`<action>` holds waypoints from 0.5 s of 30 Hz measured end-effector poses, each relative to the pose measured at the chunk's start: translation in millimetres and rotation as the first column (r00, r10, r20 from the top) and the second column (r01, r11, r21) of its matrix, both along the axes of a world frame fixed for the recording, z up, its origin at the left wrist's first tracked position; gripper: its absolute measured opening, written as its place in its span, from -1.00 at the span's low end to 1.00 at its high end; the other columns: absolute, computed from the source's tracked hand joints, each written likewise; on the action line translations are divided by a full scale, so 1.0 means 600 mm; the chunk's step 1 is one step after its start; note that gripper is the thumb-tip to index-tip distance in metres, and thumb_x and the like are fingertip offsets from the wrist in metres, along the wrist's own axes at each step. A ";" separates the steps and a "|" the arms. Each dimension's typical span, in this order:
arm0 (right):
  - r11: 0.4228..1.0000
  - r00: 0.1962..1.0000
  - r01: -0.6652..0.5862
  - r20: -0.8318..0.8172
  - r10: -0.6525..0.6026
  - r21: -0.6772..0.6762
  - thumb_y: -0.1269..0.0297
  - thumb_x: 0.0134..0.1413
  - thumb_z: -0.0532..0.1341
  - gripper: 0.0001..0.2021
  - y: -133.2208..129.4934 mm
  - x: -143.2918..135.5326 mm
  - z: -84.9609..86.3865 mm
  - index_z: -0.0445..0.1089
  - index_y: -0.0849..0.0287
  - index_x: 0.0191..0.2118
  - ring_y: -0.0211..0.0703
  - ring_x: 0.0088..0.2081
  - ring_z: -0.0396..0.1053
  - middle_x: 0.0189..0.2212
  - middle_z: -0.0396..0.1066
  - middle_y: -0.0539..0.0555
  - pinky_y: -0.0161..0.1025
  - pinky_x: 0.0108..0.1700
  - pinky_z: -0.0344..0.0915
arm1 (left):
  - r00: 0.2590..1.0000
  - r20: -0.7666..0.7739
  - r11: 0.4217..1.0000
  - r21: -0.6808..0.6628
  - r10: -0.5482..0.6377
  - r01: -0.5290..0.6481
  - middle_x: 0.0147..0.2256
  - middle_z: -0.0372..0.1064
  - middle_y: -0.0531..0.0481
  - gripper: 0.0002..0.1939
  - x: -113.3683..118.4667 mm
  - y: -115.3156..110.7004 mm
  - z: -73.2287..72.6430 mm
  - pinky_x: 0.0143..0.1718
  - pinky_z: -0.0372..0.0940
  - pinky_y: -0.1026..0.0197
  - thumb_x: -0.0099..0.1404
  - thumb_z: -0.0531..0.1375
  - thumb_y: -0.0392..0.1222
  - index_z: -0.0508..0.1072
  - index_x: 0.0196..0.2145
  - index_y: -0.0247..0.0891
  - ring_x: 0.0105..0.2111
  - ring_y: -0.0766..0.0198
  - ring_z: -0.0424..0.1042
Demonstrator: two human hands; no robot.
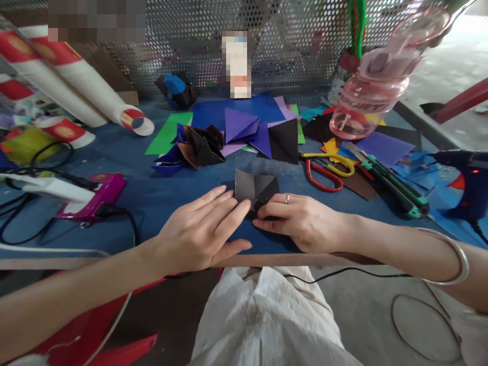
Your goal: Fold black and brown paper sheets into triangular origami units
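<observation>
A small piece of black paper [254,185], creased down its middle, lies on the blue tabletop between my hands. My left hand [208,226] rests flat at its left edge, fingers stretched out, with the index fingertip touching the paper. At its lower right, my right hand [301,218] has its fingers curled together, pinching the near corner. That corner is partly hidden beneath the fingers. Beyond the paper, folded black and brown pieces [202,146], a purple folded piece [240,126] and a black folded square [284,141] lie in a pile.
Scissors [324,170], a green utility knife [398,183] and a glue gun [467,185] lie to the right, below a pink bottle [369,99]. A magenta power strip [93,195] with cords and stacked paper cups [72,71] occupy the left. A perforated metal panel [183,46] stands behind.
</observation>
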State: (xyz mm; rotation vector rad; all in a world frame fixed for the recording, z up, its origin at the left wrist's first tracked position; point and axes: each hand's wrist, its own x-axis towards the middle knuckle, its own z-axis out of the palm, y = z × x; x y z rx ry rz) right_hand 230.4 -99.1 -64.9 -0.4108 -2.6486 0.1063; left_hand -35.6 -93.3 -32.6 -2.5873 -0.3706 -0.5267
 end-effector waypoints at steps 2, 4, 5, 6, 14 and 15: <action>1.000 1.000 0.007 -0.009 -0.007 0.007 0.48 0.33 0.05 -0.65 -0.001 -0.001 0.001 0.47 0.42 0.08 -0.04 -0.15 0.35 -0.13 0.49 0.24 -0.11 -0.09 0.45 | 0.999 0.031 0.995 0.100 -0.017 0.014 -0.36 0.58 -0.21 -0.59 0.004 -0.003 0.004 -0.12 0.58 -0.01 0.42 0.22 -0.03 0.46 -0.08 -0.54 -0.34 0.07 0.62; 1.000 1.000 0.012 -0.017 -0.011 0.010 0.48 0.32 0.05 -0.66 -0.002 -0.002 0.002 0.48 0.42 0.07 -0.03 -0.16 0.35 -0.12 0.50 0.24 -0.11 -0.11 0.44 | 0.997 0.058 0.988 0.152 -0.048 0.038 -0.42 0.57 -0.14 -0.69 0.008 -0.006 0.005 -0.19 0.59 0.04 0.39 0.26 -0.10 0.48 -0.15 -0.49 -0.41 0.12 0.60; 1.000 1.000 0.014 -0.022 -0.014 0.011 0.47 0.32 0.05 -0.66 -0.003 -0.002 0.002 0.48 0.42 0.06 -0.03 -0.16 0.35 -0.12 0.50 0.24 -0.11 -0.11 0.44 | 0.997 0.057 0.991 0.126 -0.055 0.047 -0.37 0.59 -0.15 -0.71 0.009 -0.008 0.003 -0.16 0.59 0.05 0.40 0.24 -0.13 0.49 -0.14 -0.49 -0.36 0.11 0.62; 1.000 0.999 0.018 -0.027 -0.018 0.011 0.47 0.33 0.05 -0.67 -0.003 -0.002 0.001 0.49 0.41 0.05 -0.03 -0.15 0.35 -0.12 0.50 0.24 -0.11 -0.11 0.44 | 0.997 0.052 0.996 0.066 -0.061 0.057 -0.30 0.61 -0.19 -0.71 0.011 -0.009 0.001 -0.11 0.58 0.04 0.43 0.20 -0.14 0.48 -0.10 -0.49 -0.28 0.10 0.63; 0.999 1.000 0.029 -0.003 -0.029 -0.028 0.45 0.35 0.07 -0.68 -0.005 -0.001 0.001 0.47 0.41 0.08 -0.04 -0.10 0.38 -0.13 0.48 0.25 -0.10 -0.04 0.44 | 0.997 0.071 0.980 -0.194 -0.037 0.050 -0.14 0.62 -0.26 -0.61 0.004 0.004 -0.022 0.06 0.51 0.08 0.54 0.05 -0.09 0.38 0.04 -0.55 -0.11 0.10 0.63; 0.999 1.000 0.029 0.004 -0.029 -0.031 0.46 0.34 0.07 -0.67 -0.005 -0.001 0.002 0.47 0.41 0.08 -0.04 -0.11 0.38 -0.13 0.48 0.25 -0.10 -0.04 0.44 | 0.997 0.075 0.980 -0.196 -0.028 0.042 -0.15 0.62 -0.25 -0.62 0.000 0.007 -0.022 0.06 0.51 0.09 0.54 0.06 -0.10 0.38 0.04 -0.54 -0.13 0.10 0.64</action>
